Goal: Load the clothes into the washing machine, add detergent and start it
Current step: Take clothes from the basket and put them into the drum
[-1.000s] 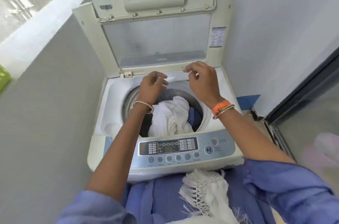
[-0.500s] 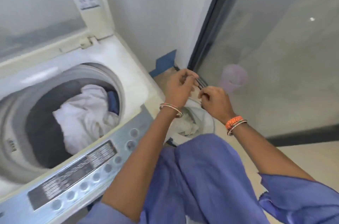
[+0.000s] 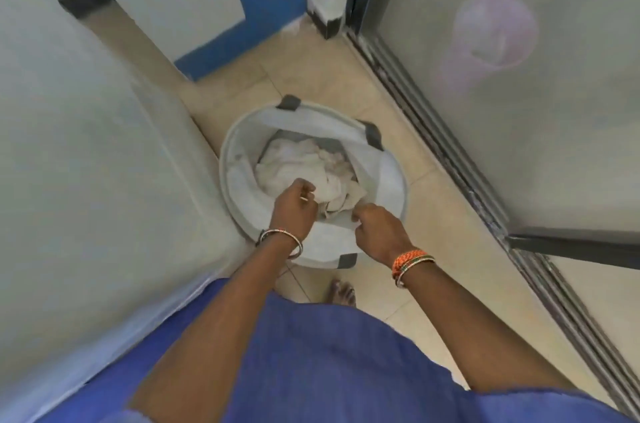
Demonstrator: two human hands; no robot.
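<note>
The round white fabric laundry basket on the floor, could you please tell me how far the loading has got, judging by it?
Done: cannot be judged here; the machine's tub is out of view. In hand: both hands, left and right, reach into the round white fabric laundry basket towards the crumpled white clothes inside; a firm grip is not clear. Left: those clothes, then detergent and starting.
</note>
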